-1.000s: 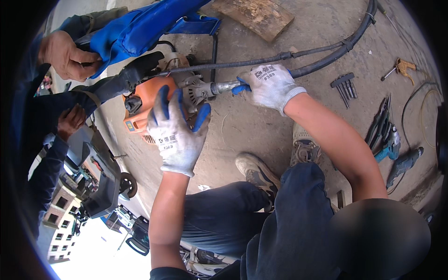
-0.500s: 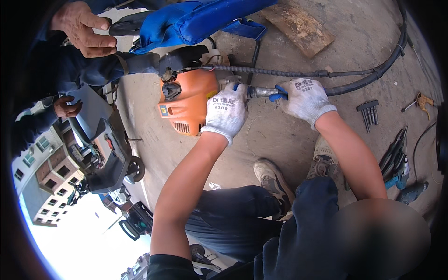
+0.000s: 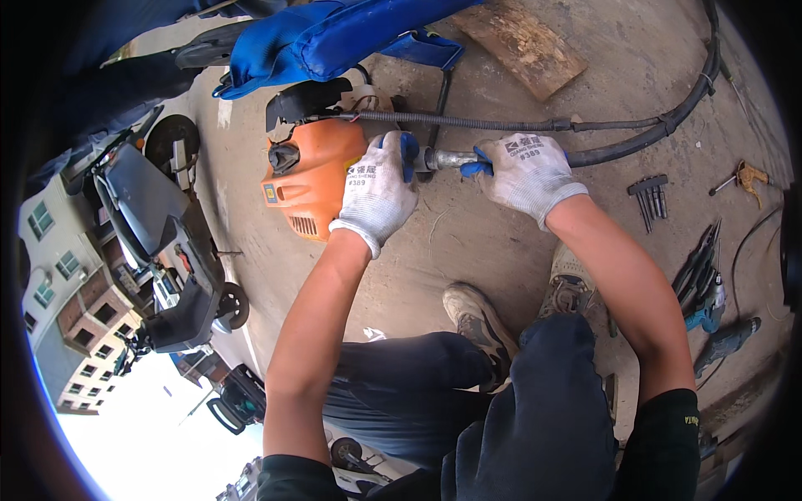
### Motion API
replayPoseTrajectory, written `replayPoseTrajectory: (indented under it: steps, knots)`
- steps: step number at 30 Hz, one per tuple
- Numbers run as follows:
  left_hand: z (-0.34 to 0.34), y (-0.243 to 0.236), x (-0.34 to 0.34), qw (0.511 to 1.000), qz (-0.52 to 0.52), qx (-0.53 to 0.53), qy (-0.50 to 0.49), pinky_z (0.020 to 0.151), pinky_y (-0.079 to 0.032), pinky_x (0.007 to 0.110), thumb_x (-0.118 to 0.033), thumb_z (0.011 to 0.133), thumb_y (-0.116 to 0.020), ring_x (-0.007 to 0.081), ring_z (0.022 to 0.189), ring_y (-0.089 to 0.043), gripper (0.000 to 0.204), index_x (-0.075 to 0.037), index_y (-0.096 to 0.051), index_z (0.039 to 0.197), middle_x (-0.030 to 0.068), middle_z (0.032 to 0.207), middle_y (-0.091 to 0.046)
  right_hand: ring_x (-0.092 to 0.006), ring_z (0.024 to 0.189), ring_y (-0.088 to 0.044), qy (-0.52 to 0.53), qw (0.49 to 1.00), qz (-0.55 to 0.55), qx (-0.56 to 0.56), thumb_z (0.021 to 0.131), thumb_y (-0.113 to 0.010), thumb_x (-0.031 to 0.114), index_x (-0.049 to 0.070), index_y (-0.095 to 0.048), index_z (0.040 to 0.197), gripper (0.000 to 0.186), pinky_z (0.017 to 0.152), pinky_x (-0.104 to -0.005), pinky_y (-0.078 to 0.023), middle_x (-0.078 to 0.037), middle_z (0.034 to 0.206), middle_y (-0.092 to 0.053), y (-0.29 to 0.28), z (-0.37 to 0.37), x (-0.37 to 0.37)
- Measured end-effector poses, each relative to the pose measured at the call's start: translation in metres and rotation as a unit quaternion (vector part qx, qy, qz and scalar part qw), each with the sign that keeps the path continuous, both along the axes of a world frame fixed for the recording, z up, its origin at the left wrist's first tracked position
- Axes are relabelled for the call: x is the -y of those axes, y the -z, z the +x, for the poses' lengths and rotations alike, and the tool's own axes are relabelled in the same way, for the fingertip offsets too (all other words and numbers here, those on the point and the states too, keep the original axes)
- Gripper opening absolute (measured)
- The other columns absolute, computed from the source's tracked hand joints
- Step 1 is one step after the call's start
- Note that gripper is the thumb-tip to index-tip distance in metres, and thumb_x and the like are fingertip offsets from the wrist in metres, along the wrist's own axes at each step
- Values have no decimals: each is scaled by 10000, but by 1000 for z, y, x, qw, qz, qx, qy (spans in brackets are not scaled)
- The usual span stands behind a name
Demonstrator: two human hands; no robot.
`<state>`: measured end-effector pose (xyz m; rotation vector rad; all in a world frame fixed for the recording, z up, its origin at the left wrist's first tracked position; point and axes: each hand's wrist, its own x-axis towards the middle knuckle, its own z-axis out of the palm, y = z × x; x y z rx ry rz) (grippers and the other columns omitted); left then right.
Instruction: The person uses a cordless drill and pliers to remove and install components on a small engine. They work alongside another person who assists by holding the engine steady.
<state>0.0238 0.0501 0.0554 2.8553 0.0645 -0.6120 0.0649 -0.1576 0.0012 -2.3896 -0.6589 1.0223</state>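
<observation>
An orange-housed engine [image 3: 317, 154], which looks like that of a backpack brush cutter, lies on the ground before me. My left hand [image 3: 378, 188], in a white glove with blue palm, is closed at the engine's right end, fingers curled by its neck; the exact grip is hidden. A silvery metal coupling [image 3: 451, 159] bridges the gap between my hands. My right hand [image 3: 528, 174], gloved alike, is wrapped round the coupling's right end, where a thick black flexible shaft [image 3: 622, 155] begins. A thinner ribbed cable [image 3: 468, 123] runs just beyond both hands.
Blue padding [image 3: 351, 42] lies beyond the engine, near a wooden board [image 3: 526, 46]. At right are hex keys in a holder [image 3: 650, 200], a yellow-handled tool [image 3: 752, 179], pliers [image 3: 697, 267] and a power tool [image 3: 727, 342]. A scooter [image 3: 171, 250] stands at left.
The co-worker's hands at upper left have gone out of view. My left hand has turned slightly, showing more of its blue fingers. The scene has shifted a little left; my right hand keeps its grip.
</observation>
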Motion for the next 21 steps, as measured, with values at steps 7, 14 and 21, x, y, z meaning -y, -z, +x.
replayPoseTrajectory:
  steps: [7,14,21]
  knots:
    - [-1,0,2,999,-32,-4,0,859,-510,501,-76,812,-630,466,1015,-612,372,-29,-544,1172,251,1090,-628,-309,902,-729,-29,999,11,-22,932,-577,387,107,-719,1050,335,799,-462,-568,-151,950,-740,4,3,1]
    - [5,-2,-3,1000,-17,-26,-5,866,-513,498,-86,825,-621,467,998,-626,437,-50,-513,1247,255,1069,-645,-320,908,-732,-22,998,52,37,888,-585,264,81,-724,1017,264,812,-464,-570,-168,939,-740,16,-3,-16]
    - [-7,9,-18,998,-30,-23,-45,861,-509,497,-93,820,-597,465,979,-643,399,-51,-529,1211,257,1030,-669,-325,887,-735,-92,992,81,28,895,-576,254,74,-713,1037,266,760,-470,-576,-156,921,-745,20,6,-23]
